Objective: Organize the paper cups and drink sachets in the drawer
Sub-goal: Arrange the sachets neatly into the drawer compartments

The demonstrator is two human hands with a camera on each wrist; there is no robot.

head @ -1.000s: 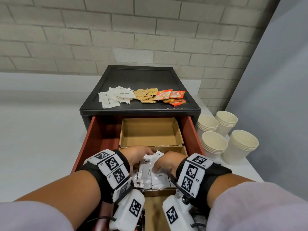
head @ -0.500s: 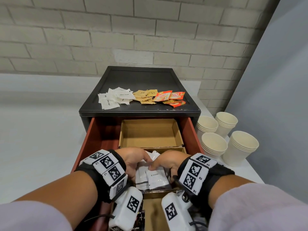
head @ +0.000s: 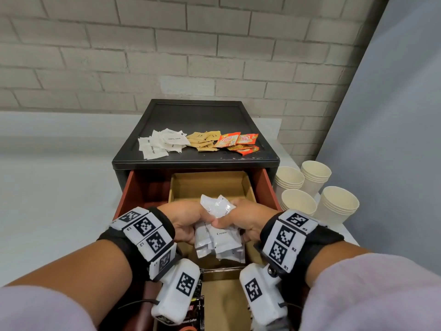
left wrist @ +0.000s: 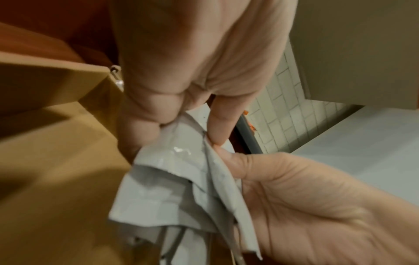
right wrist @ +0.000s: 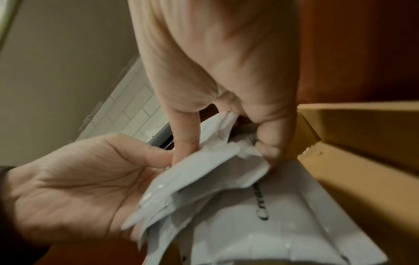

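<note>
Over the drawer, creamer sachets now lifted (both hands).

Both wrists: black wrist straps carrying white tag blocks with black square codes, labelled L1–L3 and R1–R3. White camera housings under each wrist, thin black cables. Pale lilac sleeves.
</note>
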